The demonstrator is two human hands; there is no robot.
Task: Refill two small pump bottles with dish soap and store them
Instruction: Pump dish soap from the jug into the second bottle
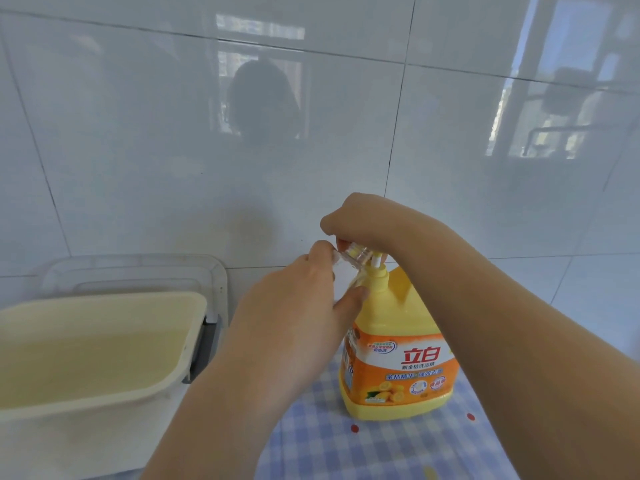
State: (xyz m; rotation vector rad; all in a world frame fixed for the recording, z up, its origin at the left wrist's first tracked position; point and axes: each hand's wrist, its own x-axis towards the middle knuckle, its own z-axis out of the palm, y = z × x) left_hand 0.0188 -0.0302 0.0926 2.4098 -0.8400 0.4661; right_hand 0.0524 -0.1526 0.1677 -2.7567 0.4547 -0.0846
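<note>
Your left hand (304, 306) grips a small clear bottle (349, 259) tilted at the jug's pump.
Your right hand (363, 220) is closed over the white pump (479, 259) atop the yellow soap jug (398, 355), which stands on the checked cloth (381, 445); a cream tub (93, 344) sits left, before the tiled wall (138, 133).

Open desk (398, 452) in front of dish soap jug (398, 358); cream basin (97, 348) blocking left side, tiled wall (173, 150) just behind.
</note>
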